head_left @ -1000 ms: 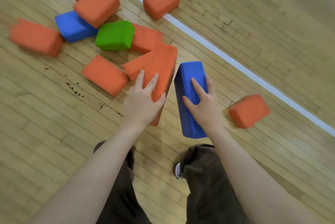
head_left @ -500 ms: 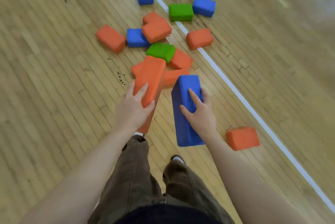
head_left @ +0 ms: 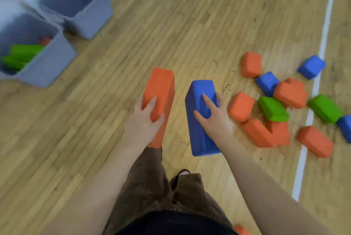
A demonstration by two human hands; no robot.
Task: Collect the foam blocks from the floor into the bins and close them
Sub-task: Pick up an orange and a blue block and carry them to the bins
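My left hand (head_left: 144,120) grips a long orange foam block (head_left: 160,90), held up off the floor. My right hand (head_left: 213,118) grips a long blue foam block (head_left: 199,134) beside it, also lifted. Two grey fabric bins stand at the upper left. The nearer bin (head_left: 47,69) holds green blocks (head_left: 20,55) and a bit of orange. The farther bin (head_left: 91,19) looks empty inside. Several orange, blue and green blocks (head_left: 273,109) lie scattered on the floor at the right.
The wooden floor (head_left: 171,31) stretches between me and the bins. A white painted line (head_left: 321,50) runs down the right side through the block pile. My legs in brown trousers (head_left: 152,187) are below the held blocks. An orange block (head_left: 240,230) lies by my right side.
I have stood up and turned left with both blocks in hand. The bins came into view at the upper left and the block pile swung to the right.
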